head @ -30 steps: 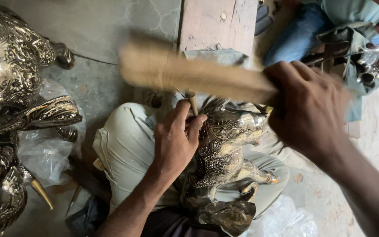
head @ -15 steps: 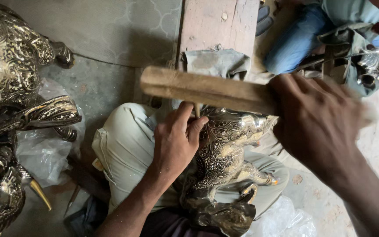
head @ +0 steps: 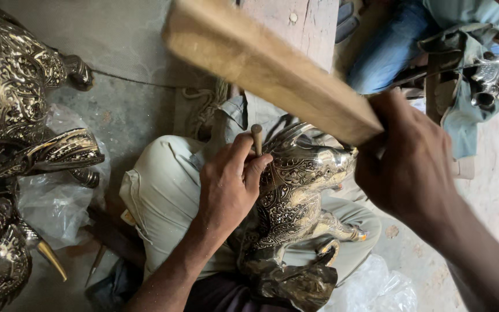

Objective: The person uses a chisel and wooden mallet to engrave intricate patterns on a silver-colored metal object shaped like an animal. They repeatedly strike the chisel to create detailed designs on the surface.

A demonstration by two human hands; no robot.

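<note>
Under left hand (head: 226, 190), chisel (head: 256, 137) tip hidden — mallet (head: 272, 72) blurred

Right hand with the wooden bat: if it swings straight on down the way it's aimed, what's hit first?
Most likely the top end of the chisel that the left hand pinches against the metal figurine. The wooden bat in the right hand hangs above it, though depth is unclear.

Around the engraved brass figure (head: 301, 196) on my lap, I see open floor only at upper left; large brass pieces (head: 12, 115) crowd farther left, another person's legs (head: 394, 46) block upper right.
</note>
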